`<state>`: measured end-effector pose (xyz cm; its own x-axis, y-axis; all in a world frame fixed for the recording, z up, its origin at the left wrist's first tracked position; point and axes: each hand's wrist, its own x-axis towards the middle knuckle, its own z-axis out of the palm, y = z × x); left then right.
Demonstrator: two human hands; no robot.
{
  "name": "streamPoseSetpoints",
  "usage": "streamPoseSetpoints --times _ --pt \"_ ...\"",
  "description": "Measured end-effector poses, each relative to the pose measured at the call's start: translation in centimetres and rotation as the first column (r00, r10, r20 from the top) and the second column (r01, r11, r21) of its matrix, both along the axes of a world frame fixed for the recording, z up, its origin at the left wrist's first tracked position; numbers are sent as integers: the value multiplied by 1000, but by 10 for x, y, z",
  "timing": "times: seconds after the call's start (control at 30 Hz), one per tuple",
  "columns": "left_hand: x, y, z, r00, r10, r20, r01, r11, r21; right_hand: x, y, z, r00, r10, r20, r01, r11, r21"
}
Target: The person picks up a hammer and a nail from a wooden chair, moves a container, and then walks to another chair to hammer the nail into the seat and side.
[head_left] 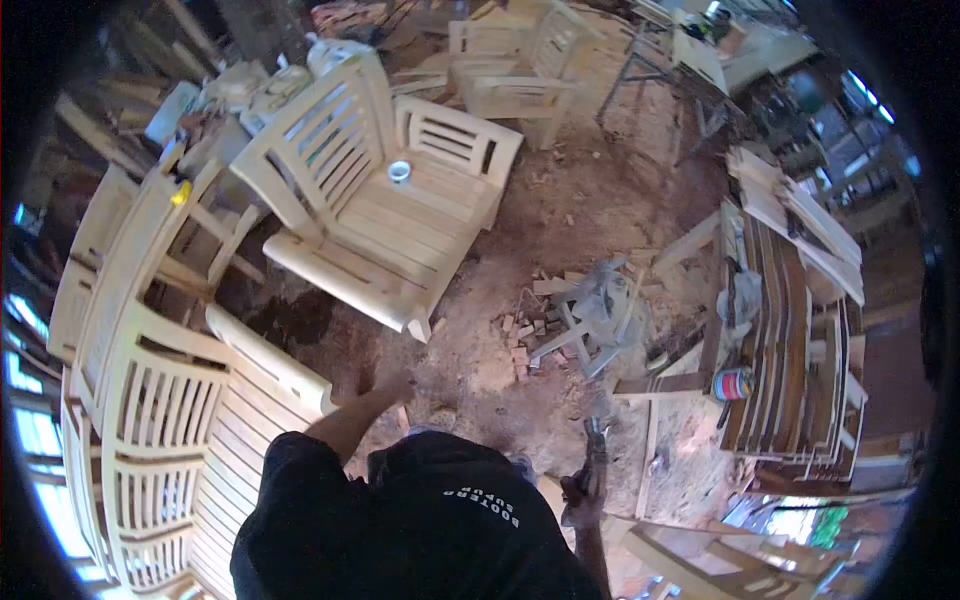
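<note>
My left hand reaches forward at the lower middle, smeared by motion, so its fingers do not show clearly. It is between the wooden bench and the front leg of a pale wooden armchair. On the right, my right hand is closed around a dark hand tool with a greyish upper end pointing forward; its exact kind I cannot tell. A white cup stands on the armchair's slatted seat.
A small stool stands ahead among scattered wood offcuts. To the right, a labelled can sits by stacked dark wood strips. Another chair is at the back. Wooden framing lies at lower right.
</note>
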<state>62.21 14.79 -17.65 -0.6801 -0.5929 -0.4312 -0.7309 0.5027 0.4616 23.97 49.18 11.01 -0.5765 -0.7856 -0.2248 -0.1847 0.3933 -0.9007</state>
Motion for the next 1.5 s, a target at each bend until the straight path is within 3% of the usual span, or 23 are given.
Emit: streamPoseSetpoints --times 0.03,0.1,0.13,0.17,0.23,0.3,0.37,0.53,0.67,0.77,0.83,0.97,1.1,1.2,1.3,1.4,1.5 --pt "16 2 -2 996 -56 66 59 997 -39 -7 -8 -11 986 68 -150 -66 998 17" --pt "36 20 -6 984 2 177 4 1000 -30 -24 -16 -25 966 144 -217 -117 985 130" --pt "42 33 -2 969 110 223 -115 993 8 -20 -39 3 995 91 -49 -80 979 186" --pt "47 44 2 938 212 273 -231 972 41 -33 -42 -7 994 100 -41 -89 974 207" --pt "67 66 -7 956 128 265 -147 988 53 -57 -53 -24 993 116 -22 -107 963 248" --pt "77 97 -31 922 174 346 -162 985 -64 -76 -76 -5 992 127 -19 -115 945 305" --pt "65 114 -24 835 341 432 -355 933 -49 -96 -94 11 991 117 67 -132 943 305" --pt "-2 139 -4 774 577 261 -600 800 10 -172 -109 -2 972 138 192 -179 960 216" --pt "-52 133 -27 629 771 97 -776 614 144 -223 -123 -30 975 182 131 -214 927 309" --pt "-84 114 -8 592 800 102 -794 557 242 -237 -146 -35 967 131 218 -196 929 312" --pt "-97 104 27 577 808 123 -814 554 176 -241 -169 -28 945 171 280 -254 921 295" --pt "-113 73 34 569 807 160 -822 552 141 -251 -218 -43 926 191 325 -284 920 270" --pt "-128 26 42 608 765 213 -793 599 112 -263 -291 -67 916 317 246 -381 879 285" --pt "-136 -26 34 605 751 264 -796 579 177 -255 -356 -68 925 370 88 -379 879 289" --pt "-136 -85 44 618 765 178 -780 569 260 -245 -421 -55 917 358 177 -399 840 368" --pt "-133 -147 55 544 836 71 -830 525 187 -229 -484 -45 908 381 173 -418 818 395" --pt "-133 -196 72 332 937 113 -925 300 231 -228 -537 -52 882 464 81 -451 784 427"
